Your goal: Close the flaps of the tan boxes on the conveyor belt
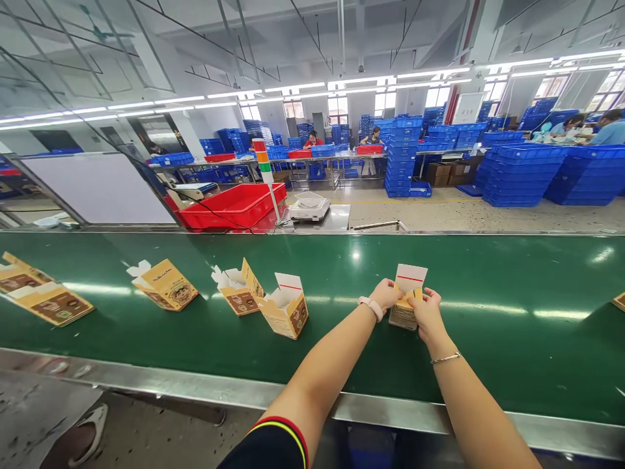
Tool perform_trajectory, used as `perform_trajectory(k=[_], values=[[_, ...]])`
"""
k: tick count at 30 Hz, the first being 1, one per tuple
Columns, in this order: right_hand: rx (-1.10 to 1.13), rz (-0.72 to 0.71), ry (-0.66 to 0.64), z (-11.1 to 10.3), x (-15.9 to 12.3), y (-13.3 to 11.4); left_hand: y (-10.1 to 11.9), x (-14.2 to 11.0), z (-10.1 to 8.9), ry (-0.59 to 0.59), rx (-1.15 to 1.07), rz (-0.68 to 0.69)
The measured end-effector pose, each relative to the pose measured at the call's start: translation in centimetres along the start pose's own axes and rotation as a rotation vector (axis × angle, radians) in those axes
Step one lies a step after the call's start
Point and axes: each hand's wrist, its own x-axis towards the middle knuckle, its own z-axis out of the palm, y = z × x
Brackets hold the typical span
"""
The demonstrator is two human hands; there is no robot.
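Observation:
Both my hands are at a small cardboard box [403,318] standing on the green conveyor belt [351,352]. Its white lid flap with a red strip stands up at the back. My left hand [387,295] pinches the box's left upper edge, and my right hand [428,312] grips the right side near the yellow side flaps. The fingertips partly cover the top, so the inside cannot be made out. To the left, a yellow and brown box [286,316] stands with its lid up, close to another open box [244,301].
Farther left on the belt are a tilted box [170,286] and more cartons [53,305]. Beyond the belt stand a red bin [234,205], a scale [309,207], a signal light [262,161] and stacked blue crates [403,156]. People sit at tables behind.

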Motion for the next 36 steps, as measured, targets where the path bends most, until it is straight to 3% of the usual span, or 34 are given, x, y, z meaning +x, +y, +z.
perform_trajectory(k=[4, 6, 8, 10, 12, 13, 14, 16, 18, 19, 21, 23, 27, 31, 34, 36], values=[[-0.015, 0.007, 0.082, -0.8, 0.1, -1.7, 0.9, -1.2, 0.7, 0.082, 0.056, 0.048], [-0.032, -0.080, 0.184, -1.5, 0.0, -2.8, 0.9, -3.1, 0.0, 0.152, 0.085, 0.166], [-0.077, -0.322, 0.305, -2.2, -0.6, -3.9, -0.1, -5.7, -1.8, 0.233, 0.160, 0.452], [-0.122, -0.687, 0.379, -2.4, -1.8, -4.6, -2.0, -8.5, -4.5, 0.393, 0.272, 0.904], [-0.124, -1.016, 0.329, -2.0, -3.6, -4.8, -4.6, -10.9, -7.9, 0.751, 0.349, 1.293], [-0.114, -1.130, 0.254, -1.6, -4.5, -4.7, -5.9, -11.7, -9.7, 0.956, 0.364, 1.374], [-0.109, -1.214, 0.148, -1.0, -5.5, -4.5, -7.1, -12.3, -11.5, 1.106, 0.379, 1.342], [-0.146, -1.306, -0.143, 0.4, -7.2, -4.0, -8.8, -12.6, -14.8, 1.192, 0.369, 1.080], [-0.240, -1.325, -0.466, 2.0, -8.3, -3.4, -9.4, -12.1, -17.3, 1.078, 0.304, 0.831], [-0.296, -1.309, -0.608, 2.9, -8.7, -3.1, -9.3, -11.7, -18.3, 0.992, 0.278, 0.780], [-0.395, -1.229, -0.811, 4.7, -9.1, -2.9, -8.8, -10.7, -19.3, 0.830, 0.274, 0.806], [-0.452, -1.115, -0.911, 6.6, -9.4, -3.0, -8.2, -9.9, -19.3, 0.730, 0.298, 0.862], [-0.380, -0.907, -0.891, 9.7, -10.0, -3.3, -7.5, -8.9, -17.4, 0.707, 0.283, 0.821], [-0.089, -0.614, -0.616, 11.4, -10.1, -2.9, -6.5, -8.2, -15.7, 0.677, 0.115, 0.690], [0.008, -0.285, -0.415, 11.9, -9.4, -2.3, -5.2, -7.3, -15.3, 0.618, -0.077, 0.474], [0.015, -0.154, -0.405, 12.0, -8.7, -1.9, -4.4, -6.7, -15.1, 0.530, -0.115, 0.321]])
